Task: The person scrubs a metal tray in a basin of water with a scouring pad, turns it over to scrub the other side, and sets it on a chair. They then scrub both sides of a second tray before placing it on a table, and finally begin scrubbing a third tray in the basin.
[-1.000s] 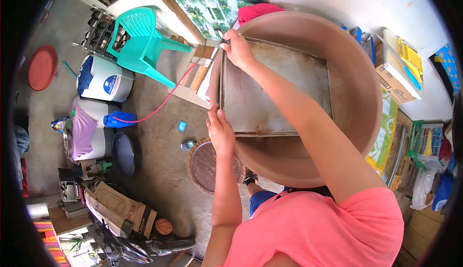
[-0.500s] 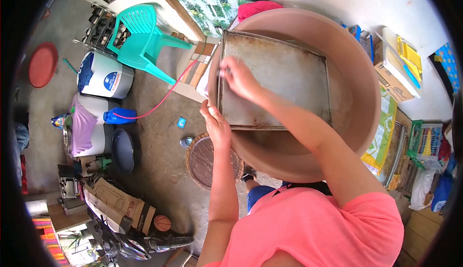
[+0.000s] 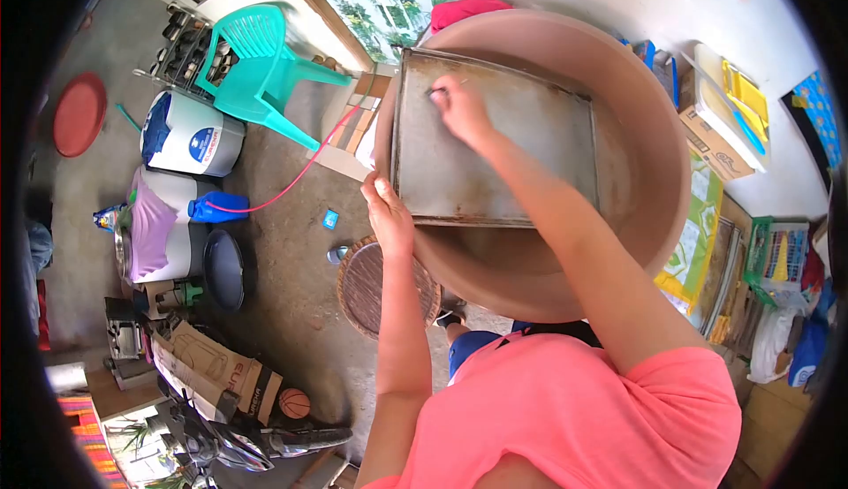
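The right hand (image 3: 459,107) presses down on the face of a metal baking tray (image 3: 521,149), near its far left corner, fingers curled over something small that cannot be made out. The left hand (image 3: 389,215) grips the tray's near left corner, thumb on top, holding that edge against the rim of a big brown plastic basin (image 3: 649,180). The tray lies tilted inside the basin, its worn, stained surface facing up and its far edge close to the basin's far rim. Just below the left hand, a round woven stool (image 3: 371,290) stands on the concrete floor. Further left are a teal plastic chair (image 3: 261,65), a white washing machine (image 3: 190,140) and a red hose (image 3: 291,184) running across the floor.
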A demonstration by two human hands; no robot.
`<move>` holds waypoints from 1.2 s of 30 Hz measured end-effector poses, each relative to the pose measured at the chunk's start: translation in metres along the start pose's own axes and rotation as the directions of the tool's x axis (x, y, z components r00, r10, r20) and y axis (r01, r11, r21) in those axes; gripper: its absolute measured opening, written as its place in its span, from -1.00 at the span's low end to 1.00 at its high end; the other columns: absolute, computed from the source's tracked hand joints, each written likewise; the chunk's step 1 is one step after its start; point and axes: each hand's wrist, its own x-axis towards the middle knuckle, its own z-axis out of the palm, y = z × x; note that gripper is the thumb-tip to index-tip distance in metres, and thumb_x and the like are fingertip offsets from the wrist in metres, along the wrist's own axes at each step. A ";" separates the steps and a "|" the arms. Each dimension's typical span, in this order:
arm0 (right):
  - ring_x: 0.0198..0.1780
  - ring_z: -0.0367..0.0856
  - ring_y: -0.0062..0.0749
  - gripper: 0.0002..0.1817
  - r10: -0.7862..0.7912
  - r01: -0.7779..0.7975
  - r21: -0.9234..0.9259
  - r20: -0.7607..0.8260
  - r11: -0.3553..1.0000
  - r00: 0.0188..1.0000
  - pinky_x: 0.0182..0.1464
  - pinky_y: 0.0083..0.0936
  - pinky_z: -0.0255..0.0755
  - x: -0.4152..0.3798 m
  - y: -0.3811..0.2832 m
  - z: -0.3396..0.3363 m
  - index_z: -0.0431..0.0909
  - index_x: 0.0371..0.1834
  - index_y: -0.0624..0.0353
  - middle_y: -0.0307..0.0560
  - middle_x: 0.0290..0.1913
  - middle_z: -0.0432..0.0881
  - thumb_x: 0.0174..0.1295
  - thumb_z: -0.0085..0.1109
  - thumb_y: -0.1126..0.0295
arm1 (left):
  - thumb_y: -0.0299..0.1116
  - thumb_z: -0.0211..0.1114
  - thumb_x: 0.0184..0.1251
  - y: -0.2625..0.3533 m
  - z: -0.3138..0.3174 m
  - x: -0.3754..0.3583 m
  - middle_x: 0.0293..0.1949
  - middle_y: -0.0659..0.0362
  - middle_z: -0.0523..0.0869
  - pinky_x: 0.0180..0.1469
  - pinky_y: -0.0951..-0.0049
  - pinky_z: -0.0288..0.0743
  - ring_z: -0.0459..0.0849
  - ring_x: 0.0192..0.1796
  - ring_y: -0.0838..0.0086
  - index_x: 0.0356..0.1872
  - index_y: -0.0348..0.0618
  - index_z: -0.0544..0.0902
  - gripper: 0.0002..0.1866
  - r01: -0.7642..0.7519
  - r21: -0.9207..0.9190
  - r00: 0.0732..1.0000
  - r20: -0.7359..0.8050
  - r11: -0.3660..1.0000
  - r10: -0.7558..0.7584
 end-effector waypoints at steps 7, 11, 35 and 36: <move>-0.05 0.54 0.12 -0.88 0.379 -0.325 -0.439 0.039 0.838 0.924 -0.06 -0.06 0.41 -0.064 0.094 -0.132 0.53 -0.21 0.08 0.04 -0.09 0.58 0.27 0.09 0.32 | -0.08 -0.08 0.54 -0.004 0.003 0.003 0.04 -0.21 0.57 0.07 0.05 0.41 0.57 0.05 -0.14 0.23 -0.18 0.29 -0.55 0.040 0.025 0.999 0.036 0.999 -0.041; -0.01 0.53 0.15 -0.78 0.562 -0.404 -0.585 0.108 0.703 0.820 0.04 -0.07 0.44 -0.138 0.097 -0.161 0.51 -0.13 0.27 0.25 -0.04 0.52 0.18 0.12 0.43 | 0.07 -0.21 0.55 -0.004 0.001 0.003 0.09 -0.14 0.54 0.18 0.15 0.35 0.53 0.12 0.00 0.23 -0.18 0.32 -0.46 0.023 -0.113 0.999 0.025 0.993 -0.020; -0.15 0.53 -0.16 -0.87 -0.412 0.475 -0.035 0.444 0.879 0.795 -0.19 -0.34 0.56 -0.133 -0.107 -0.067 0.54 -0.31 0.15 -0.13 -0.10 0.54 0.08 0.08 0.43 | 0.17 -0.29 0.53 0.001 -0.008 0.007 0.25 0.07 0.42 0.32 0.30 0.24 0.39 0.27 0.31 0.32 -0.15 0.32 -0.35 0.370 -0.461 0.929 0.167 0.807 -0.330; -0.13 0.54 -0.15 -0.86 -0.408 0.466 -0.014 0.461 0.885 0.788 -0.16 -0.33 0.56 -0.129 -0.115 -0.059 0.55 -0.30 0.14 -0.11 -0.09 0.55 0.08 0.08 0.41 | 0.17 -0.29 0.53 -0.007 -0.007 0.010 0.25 0.06 0.42 0.32 0.30 0.24 0.39 0.27 0.30 0.32 -0.16 0.32 -0.35 0.372 -0.466 0.928 0.179 0.803 -0.326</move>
